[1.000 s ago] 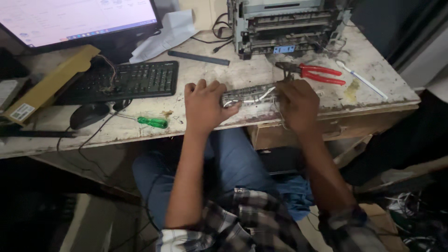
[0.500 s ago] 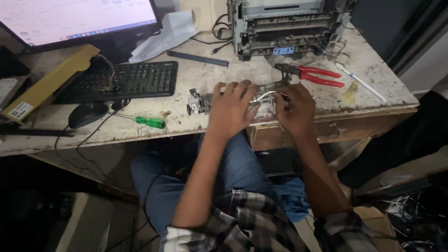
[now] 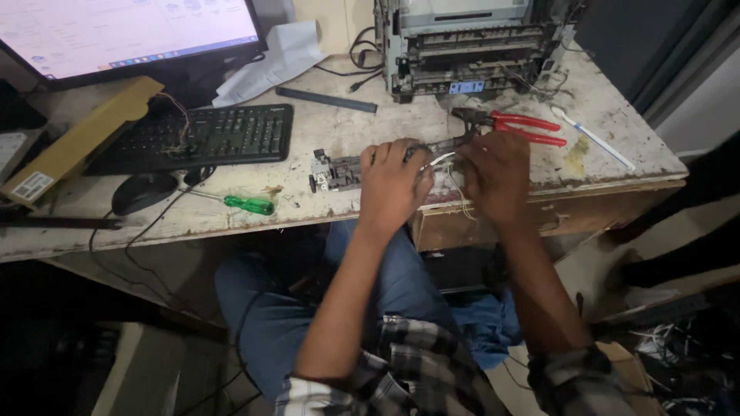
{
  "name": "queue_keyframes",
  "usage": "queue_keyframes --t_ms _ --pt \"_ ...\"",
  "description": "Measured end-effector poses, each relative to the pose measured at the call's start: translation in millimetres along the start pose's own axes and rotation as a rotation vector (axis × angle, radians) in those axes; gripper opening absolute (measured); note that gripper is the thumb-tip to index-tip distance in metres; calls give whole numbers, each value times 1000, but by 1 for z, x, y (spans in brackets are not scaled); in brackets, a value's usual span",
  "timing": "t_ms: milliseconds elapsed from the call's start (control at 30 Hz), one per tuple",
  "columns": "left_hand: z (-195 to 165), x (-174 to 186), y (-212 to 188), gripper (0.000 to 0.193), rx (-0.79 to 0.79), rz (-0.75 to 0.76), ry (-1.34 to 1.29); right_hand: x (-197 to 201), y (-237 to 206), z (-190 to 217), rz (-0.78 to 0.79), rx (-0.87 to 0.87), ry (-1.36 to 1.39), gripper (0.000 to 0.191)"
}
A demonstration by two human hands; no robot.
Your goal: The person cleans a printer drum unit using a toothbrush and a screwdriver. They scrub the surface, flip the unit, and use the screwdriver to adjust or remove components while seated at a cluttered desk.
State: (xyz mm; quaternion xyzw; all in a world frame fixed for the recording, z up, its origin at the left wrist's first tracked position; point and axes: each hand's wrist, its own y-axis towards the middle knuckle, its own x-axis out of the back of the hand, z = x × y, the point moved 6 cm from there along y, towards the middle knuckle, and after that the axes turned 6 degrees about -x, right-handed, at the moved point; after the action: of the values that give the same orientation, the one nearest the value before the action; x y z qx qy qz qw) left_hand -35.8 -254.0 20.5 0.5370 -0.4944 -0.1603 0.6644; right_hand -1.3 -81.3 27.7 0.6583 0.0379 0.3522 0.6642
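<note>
A long grey metal printer part (image 3: 335, 169) with small gears at its left end lies along the front edge of the worn desk (image 3: 362, 127). My left hand (image 3: 393, 185) grips its middle from above. At the part's right end my right hand (image 3: 493, 173) is closed around it, where thin white wires (image 3: 447, 166) come out. How the right fingers hold is partly hidden by the hand itself.
Red-handled pliers (image 3: 516, 123) lie just behind my right hand. An opened printer (image 3: 470, 46) stands at the back. A black keyboard (image 3: 208, 135), mouse (image 3: 142, 191), green-handled screwdriver (image 3: 243, 203), monitor (image 3: 131, 31), yellow box (image 3: 73, 142) and white pen-like tool (image 3: 593, 137) also sit here.
My left hand slid right along the metal part, from its left end to its middle, uncovering the geared left end. My right hand stayed at the right end.
</note>
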Motion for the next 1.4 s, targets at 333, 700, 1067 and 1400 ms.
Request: queue_keyframes --t_ms 333,700,1067,1400 --pt "5 -7 1 28 61 19 7 -7 -10 -13 134 74 -323 38" --pt "6 -11 0 28 103 52 39 11 -8 5 137 -70 -257 28" --pt "4 -8 -1 36 79 43 24 -15 8 -3 197 -270 -21 12" --pt "5 -3 -1 36 75 29 -13 -11 11 21 268 86 -270 29"
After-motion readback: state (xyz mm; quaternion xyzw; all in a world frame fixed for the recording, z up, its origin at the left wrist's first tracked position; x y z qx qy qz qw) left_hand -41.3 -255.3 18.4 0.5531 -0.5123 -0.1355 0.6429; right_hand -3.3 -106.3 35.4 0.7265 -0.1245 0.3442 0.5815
